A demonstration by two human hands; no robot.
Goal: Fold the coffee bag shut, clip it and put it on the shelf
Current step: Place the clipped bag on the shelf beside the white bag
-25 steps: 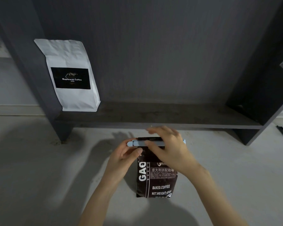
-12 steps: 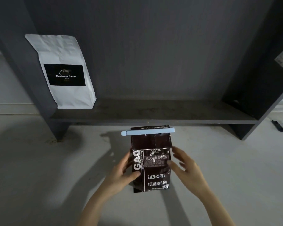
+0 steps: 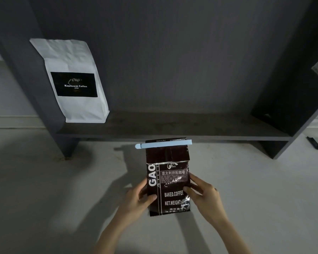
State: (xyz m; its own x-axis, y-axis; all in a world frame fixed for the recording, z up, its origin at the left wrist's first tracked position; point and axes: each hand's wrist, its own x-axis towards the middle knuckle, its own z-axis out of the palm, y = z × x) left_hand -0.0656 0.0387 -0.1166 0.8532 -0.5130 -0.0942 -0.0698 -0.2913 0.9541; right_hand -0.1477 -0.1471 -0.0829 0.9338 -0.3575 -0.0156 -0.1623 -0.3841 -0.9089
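A dark brown coffee bag (image 3: 168,180) with white lettering stands upright just in front of the dark shelf (image 3: 173,130). Its top is folded over, and a pale blue clip (image 3: 163,143) runs across the fold. My left hand (image 3: 138,198) grips the bag's lower left side, thumb on the front. My right hand (image 3: 204,197) holds the lower right side, fingers on the front face. The bag's top edge sits level with the shelf's front lip.
A white coffee bag (image 3: 73,83) with a black label leans at the shelf's left end, against the left upright (image 3: 33,85). The shelf board to its right is bare up to the right side panel (image 3: 292,98). A small dark object (image 3: 314,143) lies on the floor at far right.
Both hands left the clip at the bag's top and dropped to grip the bag's lower sides. The clip stays on the fold, and the bag now stands taller toward the shelf.
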